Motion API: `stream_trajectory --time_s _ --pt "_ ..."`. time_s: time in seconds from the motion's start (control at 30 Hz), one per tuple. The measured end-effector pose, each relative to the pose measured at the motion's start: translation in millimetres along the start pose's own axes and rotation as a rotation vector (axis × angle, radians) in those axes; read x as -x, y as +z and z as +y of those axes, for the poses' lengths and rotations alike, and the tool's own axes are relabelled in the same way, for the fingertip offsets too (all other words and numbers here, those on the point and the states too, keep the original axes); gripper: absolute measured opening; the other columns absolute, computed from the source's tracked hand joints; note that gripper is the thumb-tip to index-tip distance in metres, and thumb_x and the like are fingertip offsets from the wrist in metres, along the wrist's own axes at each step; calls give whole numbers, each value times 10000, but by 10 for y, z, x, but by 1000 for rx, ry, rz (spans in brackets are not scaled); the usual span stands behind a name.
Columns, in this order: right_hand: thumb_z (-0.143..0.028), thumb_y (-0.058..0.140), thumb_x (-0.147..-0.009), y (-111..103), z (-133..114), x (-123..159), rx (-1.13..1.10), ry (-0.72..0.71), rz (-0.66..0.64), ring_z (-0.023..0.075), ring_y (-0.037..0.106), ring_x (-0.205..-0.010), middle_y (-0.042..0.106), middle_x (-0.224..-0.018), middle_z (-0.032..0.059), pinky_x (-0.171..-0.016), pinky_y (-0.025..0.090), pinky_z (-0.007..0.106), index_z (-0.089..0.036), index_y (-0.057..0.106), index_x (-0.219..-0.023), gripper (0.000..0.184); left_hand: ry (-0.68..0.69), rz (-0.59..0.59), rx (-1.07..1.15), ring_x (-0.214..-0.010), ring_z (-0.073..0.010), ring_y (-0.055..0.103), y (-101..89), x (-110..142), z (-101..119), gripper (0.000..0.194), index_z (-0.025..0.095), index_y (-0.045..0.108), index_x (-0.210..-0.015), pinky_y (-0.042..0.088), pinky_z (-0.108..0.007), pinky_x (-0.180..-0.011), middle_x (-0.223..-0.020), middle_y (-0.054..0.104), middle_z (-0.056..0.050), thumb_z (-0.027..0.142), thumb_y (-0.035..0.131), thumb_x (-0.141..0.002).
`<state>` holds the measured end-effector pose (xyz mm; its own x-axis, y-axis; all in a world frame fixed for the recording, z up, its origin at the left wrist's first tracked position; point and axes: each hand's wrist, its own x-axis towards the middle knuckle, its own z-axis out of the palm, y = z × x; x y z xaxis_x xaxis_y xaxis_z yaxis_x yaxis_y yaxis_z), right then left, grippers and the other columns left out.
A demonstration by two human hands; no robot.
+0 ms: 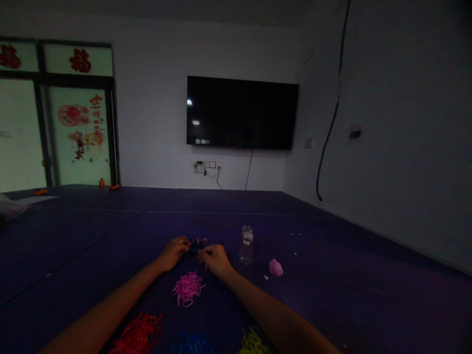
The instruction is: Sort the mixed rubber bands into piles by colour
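Note:
My left hand (pixel 175 253) has its fingertips closed at the left end of a small dark item with pink loops (pixel 199 241); its exact kind is too dim to tell. Just to the right, my right hand (pixel 217 260) is closed in a pinch, and whatever is between its fingers is too small to make out. Below both hands lies a loose pile of pink rubber-band-like strips (pixel 188 287). A clear bottle (pixel 247 248) with a small white label stands right of my right hand. Beside it, further right, rests a crumpled-looking pink object (pixel 275 267).
Red strips (pixel 139 335), blue strips (pixel 191 344) and yellow-green strips (pixel 253 341) lie in piles along the near edge of the purple surface (pixel 110 226). Several white scraps are scattered at right. Small orange objects (pixel 114 187) sit far left. A cable (pixel 328 142) hangs along the right wall.

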<state>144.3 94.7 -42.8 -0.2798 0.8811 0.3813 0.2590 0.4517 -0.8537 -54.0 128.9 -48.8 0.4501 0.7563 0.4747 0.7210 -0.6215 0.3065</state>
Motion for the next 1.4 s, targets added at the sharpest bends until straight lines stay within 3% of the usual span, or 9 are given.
stream_trajectory --time_s 0.23,0.33,0.5,0.63,0.73,0.83,0.97,1.13,1.4 --pt "-319 488 -811 2 29 -22 8 30 55 60 445 -338 579 -491 0 -364 306 160 -131 621 -593 317 -120 95 360 -932 -209 593 -180 -8 156 330 188 718 -827 443 -338 -868 -956 685 -74 419 483 -834" --pt "-331 482 -811 -3 33 -26 14 33 69 62 443 -333 580 -489 0 -358 297 164 -132 616 -584 331 -162 -47 569 -823 -202 606 -343 -14 284 367 146 725 -749 459 -294 -760 -851 695 -79 482 576 -750" --pt "-368 477 -815 -27 30 -32 35 26 73 72 457 -343 591 -500 9 -367 304 173 -136 615 -572 363 -144 -494 714 -638 -146 567 -546 -13 552 303 131 731 -713 413 -239 -596 -732 701 -65 428 685 -675" --pt "-371 456 -831 -30 48 -36 59 24 80 78 474 -366 613 -529 18 -381 317 174 -135 632 -602 373 -197 -580 752 -502 -95 476 -545 7 625 268 127 719 -679 340 -207 -476 -681 702 -65 393 690 -661" --pt "-353 422 -853 -47 67 -37 119 0 89 88 488 -390 614 -534 22 -400 326 180 -135 643 -622 387 -251 -471 791 -460 -78 434 -487 -10 562 286 124 675 -624 316 -198 -445 -736 715 -77 405 648 -672" --pt "-325 418 -859 -114 65 -42 272 -44 111 105 526 -459 621 -560 23 -442 338 188 -145 650 -635 370 -287 -148 647 -468 -98 465 -412 -43 458 347 131 673 -668 356 -214 -470 -690 698 -64 447 548 -740" --pt "-266 451 -838 -222 23 -49 544 -81 133 140 595 -637 662 -683 38 -565 387 205 -169 665 -685 280 -185 225 252 -811 -196 609 -287 -17 341 331 160 684 -797 463 -317 -757 -846 698 -72 407 466 -828" --pt "-106 408 -802 -222 -7 -58 702 -136 29 164 592 -938 668 -975 72 -809 410 234 -179 664 -959 309 52 124 -90 -1137 -221 498 -121 72 238 316 215 618 -1102 383 -408 -981 -1168 622 -57 220 405 -869" --pt "-93 379 -788 -186 26 -118 869 -178 -90 211 431 -1212 510 -1300 96 -994 322 347 -168 487 -1273 502 115 -79 -225 -1345 -237 240 19 -25 138 409 282 410 -1327 310 -434 -1049 -1399 427 1 284 352 -922"
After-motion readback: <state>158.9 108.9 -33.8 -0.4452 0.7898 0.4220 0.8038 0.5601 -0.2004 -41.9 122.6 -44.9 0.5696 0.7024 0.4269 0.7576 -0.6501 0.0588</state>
